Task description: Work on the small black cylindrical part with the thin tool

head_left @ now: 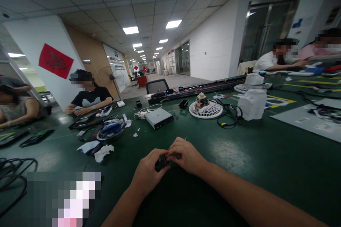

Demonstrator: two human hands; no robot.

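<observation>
My left hand (150, 169) is closed round a small dark part (161, 163), black and roughly cylindrical, just above the green table. Its exact kind cannot be made out. Against the right end of that part, my right hand (184, 154) is pinched, fingertips touching or nearly touching it. A thin pale tip sticks up behind the right knuckles, and what those fingers grip is mostly hidden. Beyond both hands lies a grey disc drive (159, 117).
A white fan grille with a motor (204, 108), a white plastic housing (252, 104) and black cables stand farther back. Left are a bowl of blue items (112, 127), crumpled tissue (103, 153) and coiled cable (16, 170). Other people sit round the table (266, 163).
</observation>
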